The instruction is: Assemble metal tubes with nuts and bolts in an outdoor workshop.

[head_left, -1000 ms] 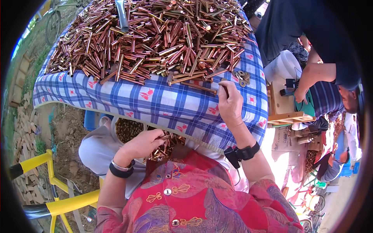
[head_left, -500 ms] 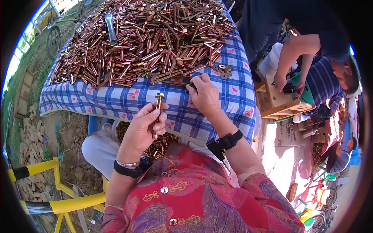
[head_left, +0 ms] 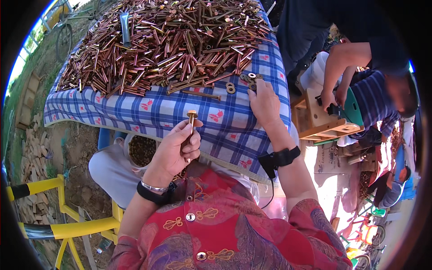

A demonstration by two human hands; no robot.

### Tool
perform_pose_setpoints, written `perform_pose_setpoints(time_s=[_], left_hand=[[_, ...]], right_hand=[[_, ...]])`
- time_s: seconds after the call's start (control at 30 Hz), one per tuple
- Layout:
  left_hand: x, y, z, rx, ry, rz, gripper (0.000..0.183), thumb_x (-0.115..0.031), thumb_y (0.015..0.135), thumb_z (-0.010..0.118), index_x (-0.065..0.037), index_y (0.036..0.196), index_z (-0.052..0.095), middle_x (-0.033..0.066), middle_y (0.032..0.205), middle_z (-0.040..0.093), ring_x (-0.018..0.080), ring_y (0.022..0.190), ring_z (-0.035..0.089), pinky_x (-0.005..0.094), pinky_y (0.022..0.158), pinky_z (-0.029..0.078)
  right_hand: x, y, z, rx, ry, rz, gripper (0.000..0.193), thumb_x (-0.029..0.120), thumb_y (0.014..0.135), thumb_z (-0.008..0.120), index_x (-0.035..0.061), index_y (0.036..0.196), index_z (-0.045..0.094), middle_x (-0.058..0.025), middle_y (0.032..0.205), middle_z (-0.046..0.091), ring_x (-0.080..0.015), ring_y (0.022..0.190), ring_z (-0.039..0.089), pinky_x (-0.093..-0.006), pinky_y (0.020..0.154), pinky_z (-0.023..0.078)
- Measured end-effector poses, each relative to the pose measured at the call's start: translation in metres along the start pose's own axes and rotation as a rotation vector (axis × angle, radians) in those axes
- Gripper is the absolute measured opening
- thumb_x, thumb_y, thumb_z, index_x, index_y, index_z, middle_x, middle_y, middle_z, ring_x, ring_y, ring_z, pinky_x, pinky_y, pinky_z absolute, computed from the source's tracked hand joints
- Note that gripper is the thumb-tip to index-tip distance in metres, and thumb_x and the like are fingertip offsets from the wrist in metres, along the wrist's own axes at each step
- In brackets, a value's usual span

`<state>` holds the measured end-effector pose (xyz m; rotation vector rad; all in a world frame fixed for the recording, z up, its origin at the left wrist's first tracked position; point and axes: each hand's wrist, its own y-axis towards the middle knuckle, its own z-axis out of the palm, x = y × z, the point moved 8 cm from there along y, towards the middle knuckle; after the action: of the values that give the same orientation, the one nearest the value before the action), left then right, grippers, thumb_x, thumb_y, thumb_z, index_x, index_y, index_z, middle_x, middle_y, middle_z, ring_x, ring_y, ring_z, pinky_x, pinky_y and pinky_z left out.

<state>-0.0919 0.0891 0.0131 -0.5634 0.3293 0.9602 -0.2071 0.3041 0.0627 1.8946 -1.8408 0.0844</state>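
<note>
My left hand (head_left: 174, 146) is closed round a long gold-coloured bolt (head_left: 191, 119), held upright with its head at the top. Something flat, like a washer, sits just under the bolt's head. At the small heap of loose washers (head_left: 245, 77) is my right hand (head_left: 266, 105), fingers bent and thumb and fingertips pinching at a washer (head_left: 253, 86). Two more washers (head_left: 230, 88) lie on the cloth left of that hand. A single long bolt (head_left: 202, 94) rests flat on the checked cloth between my hands.
A big pile of coppery bolts and tubes (head_left: 166, 54) covers the far table, with a grey-blue tube (head_left: 125, 29) on it. The blue checked tablecloth (head_left: 121, 108) hangs towards me. A bucket of small parts (head_left: 142, 150) stands below. Right, other people work by a wooden stool (head_left: 317, 105).
My right hand has moved right, from the near edge of the pile to the washers. One bolt now lies apart on the cloth. My left hand still holds its bolt, shifted slightly right.
</note>
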Motion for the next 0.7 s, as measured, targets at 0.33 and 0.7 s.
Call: perform_pose_setpoints(time_s=[0.33,0.7], left_hand=[[0.003,-0.003,-0.006,-0.027,-0.167,0.082,0.018,-0.016,0.098,0.046,-0.003,0.108,0.053,0.0090,0.088,0.059,0.0147,0.070,0.053,0.0274,0.066,0.046],[-0.011,-0.014,-0.022,-0.137,-0.222,0.223,0.013,-0.013,0.098,0.044,-0.002,0.101,0.051,0.0246,0.116,0.058,0.0268,0.093,0.065,0.0413,0.089,0.053]], right_hand=[[-0.011,0.006,0.001,-0.088,0.030,-0.106,0.019,0.019,0.090,0.051,0.0037,0.100,0.057,-0.0203,0.097,0.063,-0.0410,0.088,0.060,-0.0493,0.075,0.047],[0.077,-0.093,0.049,0.581,1.145,0.201,0.012,0.009,0.093,0.049,-0.0002,0.095,0.056,-0.0041,0.069,0.060,-0.0071,0.053,0.049,-0.0207,0.049,0.039]])
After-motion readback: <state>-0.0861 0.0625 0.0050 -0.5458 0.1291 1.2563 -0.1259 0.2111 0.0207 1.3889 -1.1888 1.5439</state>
